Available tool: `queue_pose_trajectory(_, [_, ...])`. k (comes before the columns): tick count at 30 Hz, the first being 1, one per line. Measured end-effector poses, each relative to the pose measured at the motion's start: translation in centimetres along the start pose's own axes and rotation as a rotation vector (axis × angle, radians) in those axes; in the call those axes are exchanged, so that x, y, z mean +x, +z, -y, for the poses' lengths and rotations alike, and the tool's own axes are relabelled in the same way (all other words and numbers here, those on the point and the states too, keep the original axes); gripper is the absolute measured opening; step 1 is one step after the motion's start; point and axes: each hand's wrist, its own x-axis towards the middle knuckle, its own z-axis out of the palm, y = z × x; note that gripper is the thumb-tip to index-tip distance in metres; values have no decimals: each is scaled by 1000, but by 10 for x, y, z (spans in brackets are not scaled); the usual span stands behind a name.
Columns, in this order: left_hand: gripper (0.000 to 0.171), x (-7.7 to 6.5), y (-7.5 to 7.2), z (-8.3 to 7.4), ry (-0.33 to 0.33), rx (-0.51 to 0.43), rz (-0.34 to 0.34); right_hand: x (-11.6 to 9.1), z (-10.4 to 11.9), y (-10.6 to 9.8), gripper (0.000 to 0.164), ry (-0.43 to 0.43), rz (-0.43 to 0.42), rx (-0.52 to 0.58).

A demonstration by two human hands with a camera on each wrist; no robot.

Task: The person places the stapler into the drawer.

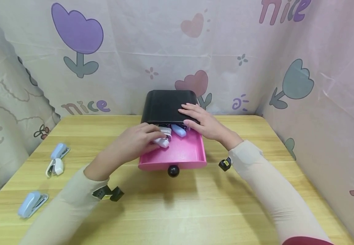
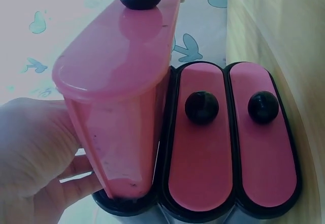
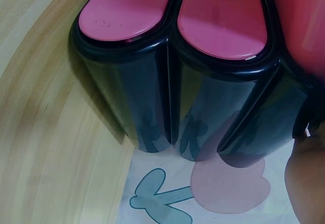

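Head view: left hand (image 1: 135, 141) is dipping over the left wall of a pink drawer (image 1: 181, 153), its fingers curling about a white stapler (image 1: 162, 142) and pinching it; stapler is sitting inside the drawer, left of middle

Right hand (image 1: 209, 124) is lying over the right front of the black drawer unit (image 1: 167, 105), fingers stretching flat across its top and holding nothing; unit is standing by the worktop (image 1: 180, 211)'s far edge, about midway along

Left wrist view is showing what the head view is hiding: two shut pink drawers, lower drawer (image 2: 200, 158) and bottom drawer (image 2: 269, 158), each bearing a black knob, beneath the one jutting out; the stapler is not appearing there, only the hand beside the drawer's wall

Right wrist view is adding the unit's glossy dark side, with three bulging tiers

Axes: white stapler's visible end is pointing toward the drawer front and slightly right, the rest hiding under the fingers; blue stapler (image 1: 179, 130) behind it is slanting from back left to front right

Near the worktop's left edge, another blue stapler (image 1: 59, 150), a second white stapler (image 1: 55, 167) and, toward the near left corner, a third blue stapler (image 1: 32, 205) are lying

Writing: backdrop (image 1: 152, 37) is reading "nice", low left and top right
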Motion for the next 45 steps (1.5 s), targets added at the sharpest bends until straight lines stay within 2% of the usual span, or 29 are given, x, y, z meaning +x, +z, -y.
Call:
queue_pose_trajectory(5, [36,-5,-1,1,14,-30,-38,0,-1,0,48,-8,-1,-6])
queue_pose_trajectory(10, [38,-13,-4,2,-4,-47,-79,-1,0,0,47,-8,-8,-1])
queue_pose_trajectory(17, [40,-26,-10,8,-52,-22,-90,-1,1,0,47,1,-4,-2])
queue_pose_trajectory(28, [41,-52,-22,16,-72,15,-136,-1,1,0,48,12,3,-2])
queue_pose_trajectory(38, [43,-83,-29,22,-178,6,-83,-1,1,-1,49,27,25,8])
queue_pose_trajectory(45, [39,-105,-31,24,-255,-4,-49,4,3,-12,50,65,98,35])
